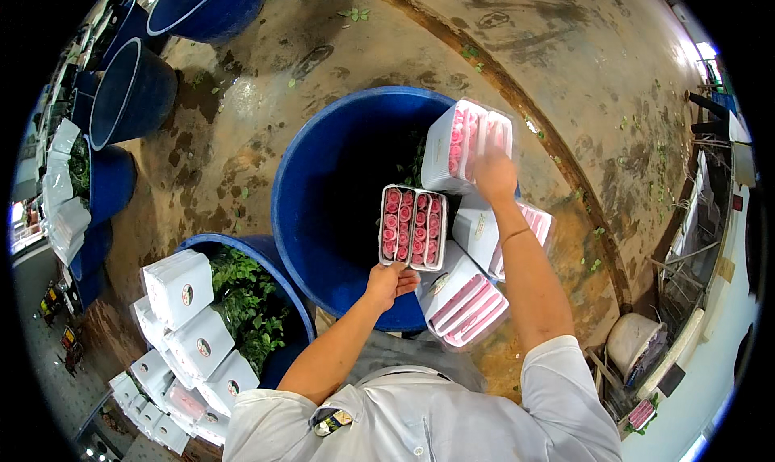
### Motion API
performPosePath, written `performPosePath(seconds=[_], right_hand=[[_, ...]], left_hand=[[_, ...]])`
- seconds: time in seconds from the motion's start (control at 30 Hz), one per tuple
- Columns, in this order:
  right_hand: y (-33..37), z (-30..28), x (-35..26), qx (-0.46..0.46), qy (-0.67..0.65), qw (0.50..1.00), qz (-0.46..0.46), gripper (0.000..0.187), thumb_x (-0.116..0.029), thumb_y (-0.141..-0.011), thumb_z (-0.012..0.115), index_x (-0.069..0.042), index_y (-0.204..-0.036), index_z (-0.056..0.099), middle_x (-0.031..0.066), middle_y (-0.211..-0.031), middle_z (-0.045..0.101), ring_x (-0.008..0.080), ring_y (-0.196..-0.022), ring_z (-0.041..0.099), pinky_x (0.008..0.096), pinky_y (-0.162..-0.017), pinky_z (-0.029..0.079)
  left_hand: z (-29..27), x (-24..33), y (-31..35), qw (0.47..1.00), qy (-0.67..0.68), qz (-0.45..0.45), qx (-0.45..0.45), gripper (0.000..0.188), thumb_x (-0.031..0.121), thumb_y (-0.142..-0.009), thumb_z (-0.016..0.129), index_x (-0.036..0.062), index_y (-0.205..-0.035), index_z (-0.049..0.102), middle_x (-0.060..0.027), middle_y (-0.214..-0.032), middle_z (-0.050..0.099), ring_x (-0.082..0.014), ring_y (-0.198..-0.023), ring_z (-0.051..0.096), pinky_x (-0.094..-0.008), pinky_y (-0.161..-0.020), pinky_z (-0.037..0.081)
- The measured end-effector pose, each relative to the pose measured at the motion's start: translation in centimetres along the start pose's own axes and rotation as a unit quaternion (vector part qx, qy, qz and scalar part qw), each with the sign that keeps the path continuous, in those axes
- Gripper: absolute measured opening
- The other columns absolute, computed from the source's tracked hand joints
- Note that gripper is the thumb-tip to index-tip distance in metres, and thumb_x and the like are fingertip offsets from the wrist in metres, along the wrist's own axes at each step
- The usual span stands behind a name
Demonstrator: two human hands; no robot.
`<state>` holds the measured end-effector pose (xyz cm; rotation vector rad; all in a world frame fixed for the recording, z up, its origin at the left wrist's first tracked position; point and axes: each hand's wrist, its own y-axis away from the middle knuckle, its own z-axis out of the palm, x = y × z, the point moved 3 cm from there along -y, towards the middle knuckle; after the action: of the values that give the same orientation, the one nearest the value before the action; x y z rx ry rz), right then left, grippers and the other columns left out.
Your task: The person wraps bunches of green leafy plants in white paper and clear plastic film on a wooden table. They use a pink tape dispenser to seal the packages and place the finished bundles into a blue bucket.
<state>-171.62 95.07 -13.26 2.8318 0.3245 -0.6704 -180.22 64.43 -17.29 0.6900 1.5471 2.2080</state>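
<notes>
At the left, white-wrapped bundles (182, 292) are piled next to a round blue plastic tub (295, 301), in which green leaves (250, 296) are seen. In the middle, a larger round blue plastic tub (311, 196) is placed on the stained brown floor (258, 151).

The bare left hand (391, 285) is laid at the near edge of a rectangular, white-wrapped bundle of pink roses (412, 228), which is located over the right part of the larger tub. This bundle is lying directly forward and slightly right of the left grip, so it is the left hand that is nearer. Its fingers are partly stretched; whether they are clamped cannot be told. The flower heads are turned upward, and the long axis of the bundle's face is directed away from the body.

Farther right, a second white-wrapped rose bundle (458, 143) is touched by the bare right hand (494, 175), which is blurred, so it cannot be told if this grip is closed. Its flower face is pointed up and rightward. Nearer the body, two other white-and-pink bundles (467, 299) are leaned outward at the tub's right rim.
</notes>
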Motion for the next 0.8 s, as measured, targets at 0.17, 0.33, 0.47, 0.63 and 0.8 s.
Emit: performPosePath(seconds=[0.17, 0.33, 0.47, 0.63, 0.8], right_hand=[[1.7, -1.8, 0.7, 0.057, -0.038, 0.992, -0.101, 0.018, -0.018, -0.081, 0.063, -0.004, -0.093, 0.064, 0.0167, -0.088, 0.067, 0.0335, -0.077, 0.065, 0.0432, -0.07, 0.051], [11.0, -4.4, -2.8, 0.007, -0.179, 0.983, -0.049, 0.014, -0.015, -0.088, 0.062, -0.002, -0.094, 0.063, 0.0157, -0.083, 0.064, 0.0303, -0.075, 0.064, 0.0386, -0.068, 0.05], [16.5, 2.7, -1.2, -0.114, -0.076, 0.987, -0.082, 0.021, -0.022, -0.086, 0.059, -0.001, -0.09, 0.057, 0.0206, -0.085, 0.063, 0.0379, -0.078, 0.064, 0.0439, -0.069, 0.052], [16.6, 5.7, -3.2, -0.177, 0.045, 0.982, -0.054, 0.021, -0.022, -0.085, 0.056, -0.001, -0.089, 0.057, 0.0202, -0.087, 0.065, 0.036, -0.078, 0.066, 0.0459, -0.067, 0.055], [17.3, 6.3, -5.4, -0.139, 0.066, 0.98, -0.123, 0.016, -0.017, -0.085, 0.054, -0.002, -0.085, 0.057, 0.0178, -0.079, 0.065, 0.0345, -0.068, 0.066, 0.0461, -0.061, 0.053]], left_hand=[[0.7, -1.2, -0.3, 0.997, 0.013, -0.068, -0.045, 0.027, 0.023, -0.096, 0.05, -0.0004, -0.108, 0.054, -0.0134, -0.094, 0.066, -0.0245, -0.079, 0.068, -0.0366, -0.067, 0.058], [0.6, -0.8, 1.4, 0.97, -0.216, -0.109, -0.026, 0.041, 0.039, -0.09, 0.059, 0.003, -0.108, 0.054, -0.0098, -0.084, 0.064, -0.0206, -0.068, 0.065, -0.0325, -0.056, 0.054], [-1.7, 0.1, 1.8, 0.904, -0.403, 0.108, 0.096, 0.061, 0.039, -0.084, 0.07, 0.0004, -0.124, 0.045, -0.0087, -0.079, 0.061, -0.0179, -0.058, 0.061, -0.0349, -0.049, 0.05], [-2.6, 0.6, -0.6, 0.863, -0.412, 0.284, 0.065, 0.068, 0.019, -0.087, 0.065, 0.0071, -0.144, 0.029, -0.0161, -0.109, 0.062, -0.0176, -0.072, 0.064, -0.0283, -0.055, 0.051], [-1.3, -0.7, 1.4, 0.947, -0.275, 0.164, 0.028, 0.066, 0.012, -0.086, 0.061, 0.0072, -0.143, 0.028, -0.0152, -0.105, 0.065, -0.0186, -0.064, 0.065, -0.0296, -0.054, 0.051]])
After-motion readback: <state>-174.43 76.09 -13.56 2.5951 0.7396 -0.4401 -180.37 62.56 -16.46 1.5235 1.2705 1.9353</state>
